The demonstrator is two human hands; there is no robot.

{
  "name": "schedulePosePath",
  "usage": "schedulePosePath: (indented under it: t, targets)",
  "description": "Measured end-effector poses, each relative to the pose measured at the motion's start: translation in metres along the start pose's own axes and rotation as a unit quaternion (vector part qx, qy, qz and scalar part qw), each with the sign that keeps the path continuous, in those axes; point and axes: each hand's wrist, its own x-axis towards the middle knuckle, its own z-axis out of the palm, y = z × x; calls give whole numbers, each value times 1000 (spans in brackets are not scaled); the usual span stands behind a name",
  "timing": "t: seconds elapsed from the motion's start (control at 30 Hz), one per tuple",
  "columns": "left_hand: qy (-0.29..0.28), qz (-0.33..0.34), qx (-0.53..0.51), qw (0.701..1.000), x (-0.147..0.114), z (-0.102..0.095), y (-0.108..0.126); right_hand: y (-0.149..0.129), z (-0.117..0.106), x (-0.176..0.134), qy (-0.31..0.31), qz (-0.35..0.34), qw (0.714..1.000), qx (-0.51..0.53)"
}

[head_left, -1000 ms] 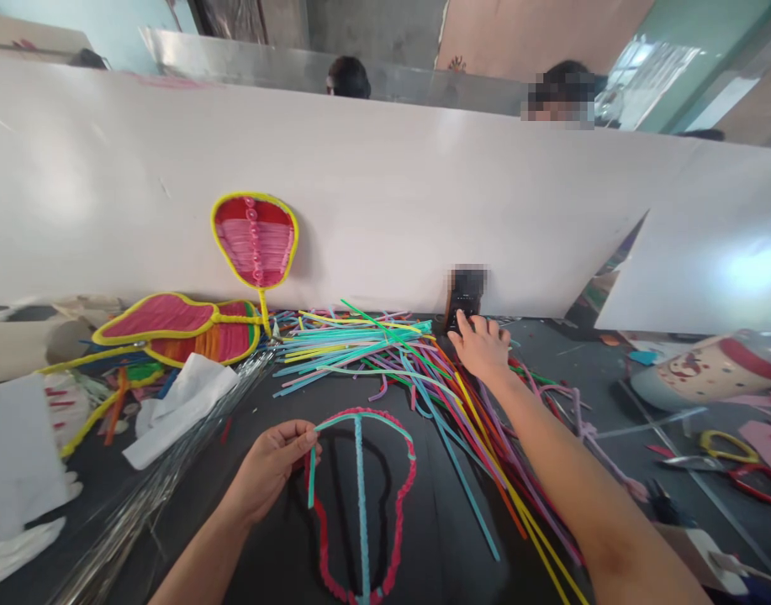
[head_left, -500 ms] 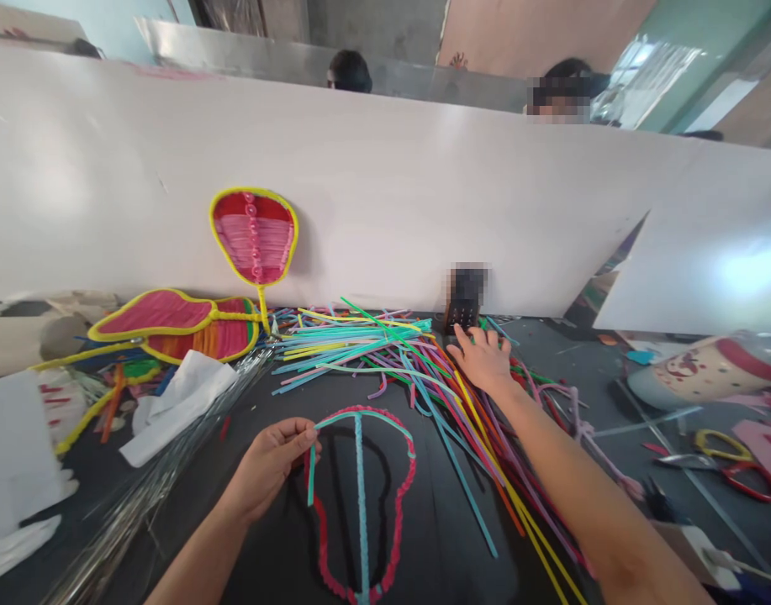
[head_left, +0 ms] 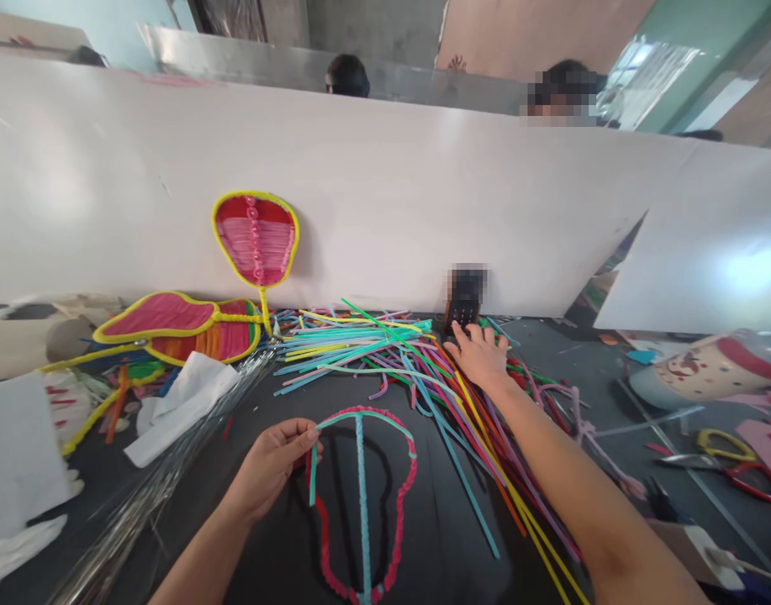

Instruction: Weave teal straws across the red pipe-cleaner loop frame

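While our left hand (head_left: pixel 275 462) pinches a teal stem (head_left: pixel 313 483) narrowly between thumb and fingers, the red outline frame (head_left: pixel 398 514) that the stem runs along sits toward the near edge of the dark surface (head_left: pixel 449 550). The stem follows the frame's upper curve, and its loose end points down on the left side, just beside our fingertips. A light-blue bar (head_left: pixel 363 504) runs down the middle of the frame.

Our right hand (head_left: pixel 482 357) is out by the far edge, fingers spread wide, the forefinger at the lower end of a dark phone (head_left: pixel 465 298) that stands against the white partition (head_left: pixel 385 193); we cannot tell whether the fingertip touches it. Beside and below that hand, a heap of coloured stems (head_left: pixel 353 344) stretches from the far edge toward the near one. Left of the heap, we see a pink fan with a yellow rim (head_left: pixel 256 239) upright before the partition, with flat yellow-rimmed pieces (head_left: pixel 164 318) farther left. Silvery wires (head_left: pixel 151 487) run toward the near left corner, and scissors (head_left: pixel 735 466) lie toward the right edge.
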Motion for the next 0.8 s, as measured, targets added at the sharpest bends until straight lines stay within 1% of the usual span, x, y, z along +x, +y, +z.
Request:
schedulePosePath:
  t: [0.3, 0.37, 0.43, 0.57, 0.7, 0.8]
  targets:
    - [-9, 5, -2, 1000, -1, 1, 1, -7, -5, 2, 10, 6, 1000, 2]
    - [-7, 5, -3, 1000, -1, 1, 0, -7, -9, 1, 14, 5, 1000, 5]
    - [-6, 5, -5, 1000, -2, 1, 1, -9, -16, -1, 30, 3, 999, 17]
    - [-10, 8, -4, 1000, -2, 1, 2, -22, -41, -14, 65, -23, 995, 70]
    - [-14, 16, -6, 1000, -2, 2, 2, -49, -74, -36, 70, -87, 984, 138]
    - [-15, 20, -9, 1000, -1, 1, 1, -72, -100, -55, 70, -138, 968, 195]
